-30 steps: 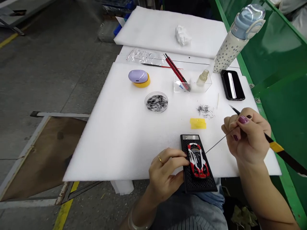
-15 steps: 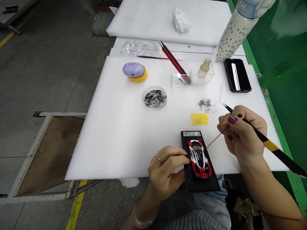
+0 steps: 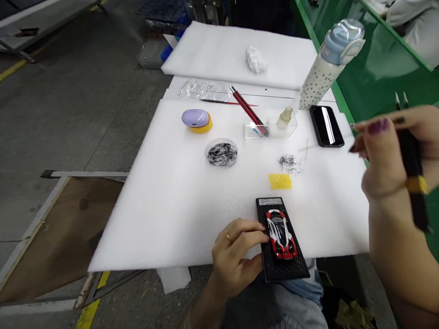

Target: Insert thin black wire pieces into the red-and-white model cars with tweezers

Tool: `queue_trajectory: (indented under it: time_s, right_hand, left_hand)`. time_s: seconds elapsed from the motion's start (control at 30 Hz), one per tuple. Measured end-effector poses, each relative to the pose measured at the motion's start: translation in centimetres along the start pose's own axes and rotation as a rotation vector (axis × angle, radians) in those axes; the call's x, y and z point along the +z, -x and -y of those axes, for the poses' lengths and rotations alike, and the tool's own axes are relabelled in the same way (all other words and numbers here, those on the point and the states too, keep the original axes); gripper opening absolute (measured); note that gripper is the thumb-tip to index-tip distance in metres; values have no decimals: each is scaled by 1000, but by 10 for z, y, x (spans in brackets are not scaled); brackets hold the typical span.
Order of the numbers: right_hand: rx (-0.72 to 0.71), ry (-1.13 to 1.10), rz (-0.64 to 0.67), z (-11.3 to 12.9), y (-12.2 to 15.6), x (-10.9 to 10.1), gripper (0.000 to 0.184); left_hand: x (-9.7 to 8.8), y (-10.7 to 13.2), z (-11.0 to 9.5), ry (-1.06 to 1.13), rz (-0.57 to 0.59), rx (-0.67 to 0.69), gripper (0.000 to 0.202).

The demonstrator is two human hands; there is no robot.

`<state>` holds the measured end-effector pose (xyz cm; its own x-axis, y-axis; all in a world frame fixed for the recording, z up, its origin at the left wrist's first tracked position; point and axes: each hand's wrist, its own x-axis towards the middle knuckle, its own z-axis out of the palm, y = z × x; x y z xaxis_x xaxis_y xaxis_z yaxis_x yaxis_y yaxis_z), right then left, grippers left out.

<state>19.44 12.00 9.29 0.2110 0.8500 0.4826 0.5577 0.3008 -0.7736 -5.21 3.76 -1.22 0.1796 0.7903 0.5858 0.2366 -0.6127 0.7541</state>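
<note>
A red, white and black model car (image 3: 282,235) is mounted on a black textured display base (image 3: 287,271) with a silver nameplate, at the table's front edge. My left hand (image 3: 236,253) grips the base's left side, its fingertips beside the car. Raised at the far right, my right hand (image 3: 394,160) is closed around black tweezers (image 3: 413,169) with a yellow band, their two tips apart and pointing up. Motion blur hides whether a thin rod is still pinched in its fingertips. Yellow tape (image 3: 280,181) and scattered short black bristles (image 3: 288,162) lie beyond the car.
On the white foam board (image 3: 164,219) are a dish of black bristles (image 3: 222,154), a purple case (image 3: 195,118), a clear box (image 3: 252,132) holding a red pen-like tool (image 3: 248,109) and glass bottle (image 3: 284,118), a phone (image 3: 327,126) and a tall water bottle (image 3: 324,68).
My right hand has swung away from the car, up and to the right, taking the tweezers with it. The thin rod's end no longer touches the car. My left hand keeps its grip; the view has tilted up.
</note>
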Motion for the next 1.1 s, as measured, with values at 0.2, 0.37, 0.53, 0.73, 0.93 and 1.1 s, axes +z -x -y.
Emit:
queue_trajectory:
  time_s: [0.2, 0.37, 0.53, 0.73, 0.93, 1.1]
  right_hand:
    - [-286, 181, -102, -25, -69, 31, 33]
    - [-216, 238, -20, -39, -86, 52, 36]
    - [-172, 238, 46, -39, -76, 41, 40]
    - [64, -51, 75, -50, -37, 17, 58]
    - [227, -111, 196, -73, -10, 26, 38]
    - [291, -85, 242, -76, -8, 34, 39]
  left_hand:
    - [1, -1, -2, -13, -10, 1, 5]
    - [1, -2, -2, -5, -14, -6, 5]
    - [2, 0, -1, -4, -12, -8, 2]
    - [1, 1, 0, -14, 2, -2, 9]
    - [1, 1, 0, -25, 8, 2, 6]
    - [2, 0, -1, -35, -4, -3, 2]
